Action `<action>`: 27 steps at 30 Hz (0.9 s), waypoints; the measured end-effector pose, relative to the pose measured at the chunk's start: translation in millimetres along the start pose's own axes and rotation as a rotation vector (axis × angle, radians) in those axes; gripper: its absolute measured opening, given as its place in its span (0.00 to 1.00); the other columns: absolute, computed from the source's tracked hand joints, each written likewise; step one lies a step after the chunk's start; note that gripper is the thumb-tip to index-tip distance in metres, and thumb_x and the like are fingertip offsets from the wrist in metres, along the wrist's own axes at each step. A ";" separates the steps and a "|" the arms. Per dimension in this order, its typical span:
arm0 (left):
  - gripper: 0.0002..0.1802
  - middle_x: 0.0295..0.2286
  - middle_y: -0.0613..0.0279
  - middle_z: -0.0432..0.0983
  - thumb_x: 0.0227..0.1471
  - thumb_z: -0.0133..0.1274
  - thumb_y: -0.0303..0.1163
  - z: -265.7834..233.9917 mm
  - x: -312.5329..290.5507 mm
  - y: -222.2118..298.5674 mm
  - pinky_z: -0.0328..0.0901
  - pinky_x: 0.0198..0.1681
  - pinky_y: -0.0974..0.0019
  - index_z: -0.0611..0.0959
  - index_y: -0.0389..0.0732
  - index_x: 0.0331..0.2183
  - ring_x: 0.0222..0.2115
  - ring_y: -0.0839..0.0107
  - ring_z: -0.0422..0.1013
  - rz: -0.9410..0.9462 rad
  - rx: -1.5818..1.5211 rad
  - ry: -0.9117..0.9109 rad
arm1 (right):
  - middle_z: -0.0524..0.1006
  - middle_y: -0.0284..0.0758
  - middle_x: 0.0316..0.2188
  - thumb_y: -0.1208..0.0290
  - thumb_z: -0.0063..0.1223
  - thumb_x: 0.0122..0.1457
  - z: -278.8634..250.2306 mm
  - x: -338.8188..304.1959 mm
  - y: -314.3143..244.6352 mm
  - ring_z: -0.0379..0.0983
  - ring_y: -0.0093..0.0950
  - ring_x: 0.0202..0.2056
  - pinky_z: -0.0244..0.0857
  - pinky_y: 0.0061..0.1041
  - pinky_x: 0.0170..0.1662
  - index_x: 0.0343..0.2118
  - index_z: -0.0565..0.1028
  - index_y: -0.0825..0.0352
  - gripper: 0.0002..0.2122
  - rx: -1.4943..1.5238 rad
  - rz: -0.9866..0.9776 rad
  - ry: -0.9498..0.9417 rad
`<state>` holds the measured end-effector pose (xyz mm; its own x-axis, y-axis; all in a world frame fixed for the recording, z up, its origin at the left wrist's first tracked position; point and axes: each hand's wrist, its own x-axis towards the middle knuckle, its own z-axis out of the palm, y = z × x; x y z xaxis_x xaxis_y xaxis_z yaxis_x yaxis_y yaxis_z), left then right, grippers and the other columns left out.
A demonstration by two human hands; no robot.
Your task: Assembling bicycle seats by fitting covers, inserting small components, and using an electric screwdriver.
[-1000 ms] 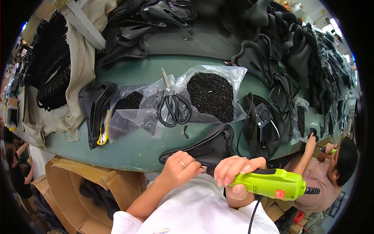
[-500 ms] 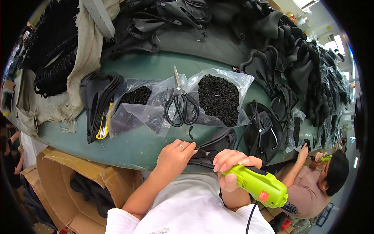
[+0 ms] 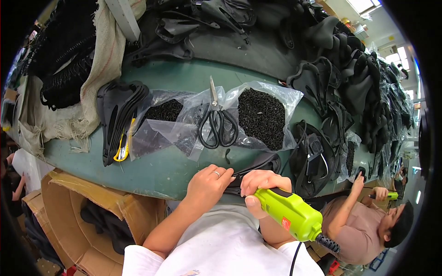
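My right hand point(image 3: 263, 187) is wrapped round a lime-green corded electric screwdriver point(image 3: 290, 214), its nose pointing left. The tip of the tool is hidden behind my fingers. Just left of it, my left hand point(image 3: 207, 186) is closed, thumb and fingertips pinched at the edge of a black bicycle saddle point(image 3: 264, 163) lying at the table's near edge. Whether a small piece is also between those fingertips cannot be seen. A small black strip point(image 3: 227, 156) lies beyond my left fingers.
Black-handled scissors point(image 3: 216, 126) lie between plastic bags of small black pieces point(image 3: 261, 119). Left are stacked black shells point(image 3: 120, 119), a yellow cutter point(image 3: 122, 151) and an open cardboard box point(image 3: 87, 202). Black saddles point(image 3: 317, 83) pile up right. A co-worker point(image 3: 354, 225) holds a similar tool.
My right hand and the screwdriver have shifted left and slightly down, closer to my left fingertips. The left hand stays nearly in place. The co-worker's tool hand has shifted slightly.
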<state>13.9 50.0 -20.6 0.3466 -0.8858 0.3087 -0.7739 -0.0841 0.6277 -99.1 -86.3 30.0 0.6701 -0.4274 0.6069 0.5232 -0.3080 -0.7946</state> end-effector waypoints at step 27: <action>0.27 0.36 0.53 0.79 0.58 0.66 0.41 -67.5 28.1 60.8 0.73 0.35 0.51 0.80 0.46 0.57 0.32 0.50 0.77 -0.193 -0.091 -0.353 | 0.73 0.32 0.27 0.64 0.60 0.68 -87.7 -7.7 -86.5 0.72 0.25 0.21 0.71 0.25 0.26 0.53 0.61 0.63 0.20 -0.077 -0.250 0.410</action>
<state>12.4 50.8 74.4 0.2651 -0.9613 -0.0753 -0.6567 -0.2372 0.7159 -195.6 -130.9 92.5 0.2578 -0.6270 0.7351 0.5913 -0.4993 -0.6333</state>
